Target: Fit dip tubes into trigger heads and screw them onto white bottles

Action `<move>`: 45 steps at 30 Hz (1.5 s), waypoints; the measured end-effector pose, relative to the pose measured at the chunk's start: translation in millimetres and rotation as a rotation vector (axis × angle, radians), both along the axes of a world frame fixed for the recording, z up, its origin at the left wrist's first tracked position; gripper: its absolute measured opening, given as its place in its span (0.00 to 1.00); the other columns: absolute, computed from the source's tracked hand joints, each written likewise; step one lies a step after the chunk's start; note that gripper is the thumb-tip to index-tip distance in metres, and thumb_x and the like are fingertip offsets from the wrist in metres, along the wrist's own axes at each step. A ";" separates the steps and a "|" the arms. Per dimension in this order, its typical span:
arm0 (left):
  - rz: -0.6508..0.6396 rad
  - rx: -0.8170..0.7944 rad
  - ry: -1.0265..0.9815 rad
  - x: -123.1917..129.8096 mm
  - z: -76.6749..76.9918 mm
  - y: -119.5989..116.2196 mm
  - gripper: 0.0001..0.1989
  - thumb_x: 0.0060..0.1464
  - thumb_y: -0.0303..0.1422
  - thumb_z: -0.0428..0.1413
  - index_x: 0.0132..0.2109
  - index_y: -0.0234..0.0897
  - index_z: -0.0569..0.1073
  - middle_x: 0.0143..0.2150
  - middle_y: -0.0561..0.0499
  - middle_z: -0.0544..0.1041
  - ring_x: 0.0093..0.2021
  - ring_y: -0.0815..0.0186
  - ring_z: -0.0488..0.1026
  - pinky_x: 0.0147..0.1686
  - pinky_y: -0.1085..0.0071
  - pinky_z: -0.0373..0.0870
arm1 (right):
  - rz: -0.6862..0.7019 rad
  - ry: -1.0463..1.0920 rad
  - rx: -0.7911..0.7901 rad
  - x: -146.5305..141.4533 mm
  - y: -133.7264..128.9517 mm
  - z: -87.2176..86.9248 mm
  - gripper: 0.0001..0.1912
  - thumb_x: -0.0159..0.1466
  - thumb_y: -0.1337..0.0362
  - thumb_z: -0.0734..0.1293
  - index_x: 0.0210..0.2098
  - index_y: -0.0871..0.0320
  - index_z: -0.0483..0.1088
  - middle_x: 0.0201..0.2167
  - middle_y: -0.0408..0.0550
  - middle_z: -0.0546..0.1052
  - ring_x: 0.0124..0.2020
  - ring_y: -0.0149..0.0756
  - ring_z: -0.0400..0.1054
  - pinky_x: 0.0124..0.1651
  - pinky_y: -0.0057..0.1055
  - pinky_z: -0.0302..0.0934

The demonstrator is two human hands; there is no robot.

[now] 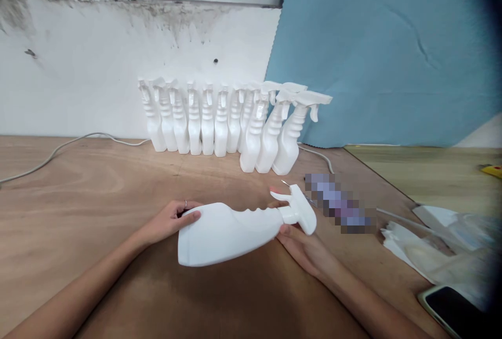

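Note:
A white spray bottle (231, 234) lies sideways in the air above the wooden table, its spray head (301, 211) to the right and its trigger facing the back. My left hand (176, 219) grips the base end, thumb on top, with a ring on one finger. Around the neck, from below, my right hand (300, 245) is closed, its thumb near the collar; its other fingers are mostly hidden behind the bottle. Behind them, several white spray bottles (207, 127) stand upright in a row against the wall.
A grey cable (58, 148) runs along the back left. Right of the held bottle lies a pixelated object (339, 203). Clear plastic bags (427, 250) and a phone (455, 313) are at the right. A blue cloth (372, 56) hangs behind; something yellow (492, 170) shows at the far right.

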State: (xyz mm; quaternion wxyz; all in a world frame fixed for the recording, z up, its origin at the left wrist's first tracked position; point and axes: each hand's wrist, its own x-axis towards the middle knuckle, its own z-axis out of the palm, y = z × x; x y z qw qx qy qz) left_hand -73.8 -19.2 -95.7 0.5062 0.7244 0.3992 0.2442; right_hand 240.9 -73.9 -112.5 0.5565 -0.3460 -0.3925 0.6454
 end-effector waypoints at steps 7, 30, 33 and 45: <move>0.485 0.106 -0.297 -7.0 -21.1 20.3 0.33 0.54 0.55 0.58 0.55 0.31 0.72 0.47 0.39 0.78 0.49 0.49 0.74 0.45 0.59 0.74 | 0.074 0.060 -0.025 -6.1 4.6 6.7 0.21 0.60 0.58 0.74 0.53 0.48 0.71 0.38 0.44 0.70 0.26 0.31 0.60 0.29 0.31 0.54; 0.627 0.524 0.086 143.6 -17.0 94.4 0.19 0.51 0.31 0.62 0.46 0.37 0.62 0.41 0.47 0.69 0.42 0.59 0.72 0.39 0.67 0.66 | 0.133 -0.069 -0.020 -6.8 2.7 6.5 0.13 0.61 0.58 0.72 0.44 0.57 0.75 0.30 0.45 0.70 0.24 0.30 0.61 0.29 0.30 0.52; 0.633 0.529 0.115 148.5 -17.7 98.9 0.20 0.52 0.32 0.63 0.47 0.37 0.62 0.43 0.46 0.70 0.43 0.58 0.72 0.40 0.66 0.65 | 0.135 -0.074 -0.018 -7.1 3.4 6.3 0.13 0.62 0.58 0.72 0.43 0.57 0.75 0.30 0.45 0.70 0.24 0.30 0.62 0.29 0.29 0.52; 0.622 0.404 0.156 141.3 -22.5 105.8 0.21 0.48 0.40 0.67 0.30 0.38 0.62 0.24 0.57 0.63 0.28 0.64 0.66 0.29 0.71 0.53 | 0.160 -0.184 0.051 -3.6 5.4 1.5 0.12 0.64 0.58 0.69 0.43 0.58 0.74 0.30 0.44 0.68 0.25 0.29 0.62 0.29 0.30 0.52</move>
